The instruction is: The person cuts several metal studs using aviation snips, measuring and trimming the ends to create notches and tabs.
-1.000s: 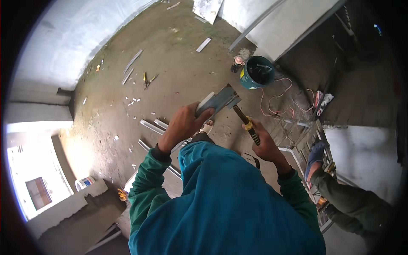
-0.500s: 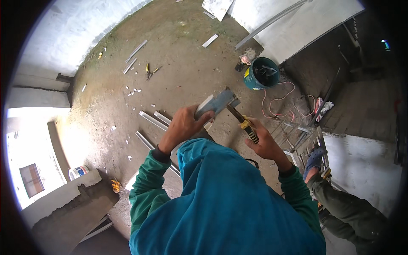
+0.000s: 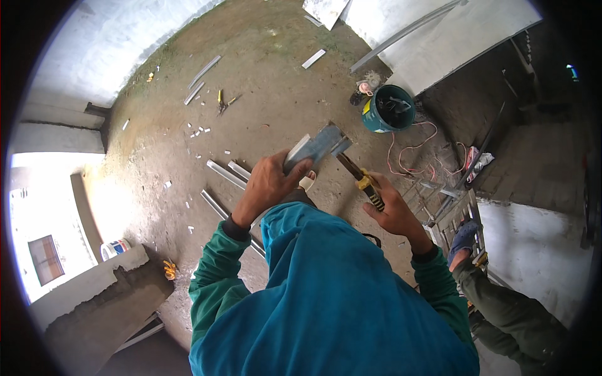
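Note:
My left hand (image 3: 271,183) is closed around a short piece of grey galvanized metal channel (image 3: 316,147), which points up and to the right. A small bent flap (image 3: 342,146) shows at its far end. In my right hand (image 3: 390,207) is a hand tool (image 3: 367,186) with a yellow-and-black grip and a narrow, rusty brown metal end. That end lies close to the flap; whether they touch I cannot tell, nor can I make out the tool's exact kind. Past my left wrist, long metal channels (image 3: 226,172) lie on the ground.
Yellow-handled snips (image 3: 221,103) and metal offcuts (image 3: 195,94) lie on the dirt floor. A green bucket (image 3: 384,113) stands ahead right beside a loose pinkish cord (image 3: 411,166). At right, another person's leg (image 3: 501,294) is near a metal ladder-like frame (image 3: 454,210).
The metal channel in my left hand has shifted slightly up and left. My right hand and tool have moved a little to the right, away from the flap.

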Demonstrator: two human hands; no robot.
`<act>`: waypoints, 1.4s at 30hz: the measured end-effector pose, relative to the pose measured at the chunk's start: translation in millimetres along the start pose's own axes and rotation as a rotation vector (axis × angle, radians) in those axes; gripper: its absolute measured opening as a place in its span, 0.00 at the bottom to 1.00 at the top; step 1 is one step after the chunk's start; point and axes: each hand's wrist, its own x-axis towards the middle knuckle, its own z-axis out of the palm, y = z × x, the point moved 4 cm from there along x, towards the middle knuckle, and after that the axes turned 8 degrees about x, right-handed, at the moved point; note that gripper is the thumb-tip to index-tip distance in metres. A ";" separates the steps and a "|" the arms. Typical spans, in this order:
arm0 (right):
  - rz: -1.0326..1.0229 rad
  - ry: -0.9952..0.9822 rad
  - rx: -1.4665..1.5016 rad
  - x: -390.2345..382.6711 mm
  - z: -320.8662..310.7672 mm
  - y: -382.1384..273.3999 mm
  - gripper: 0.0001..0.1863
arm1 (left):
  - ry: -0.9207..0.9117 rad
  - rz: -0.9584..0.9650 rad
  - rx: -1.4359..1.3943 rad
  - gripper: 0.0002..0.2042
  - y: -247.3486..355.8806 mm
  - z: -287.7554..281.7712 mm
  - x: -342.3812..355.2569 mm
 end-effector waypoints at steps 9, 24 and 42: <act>-0.058 -0.004 -0.043 5.0 -0.5 -6.3 0.21 | -0.020 0.019 0.107 0.24 -7.4 7.5 0.1; 0.068 0.082 -0.070 5.7 6.4 3.8 0.23 | -0.009 0.065 0.070 0.25 -1.1 0.5 -10.2; 0.027 0.108 -0.089 15.0 32.2 42.0 0.18 | -0.002 -0.033 0.160 0.24 -22.8 13.8 -1.5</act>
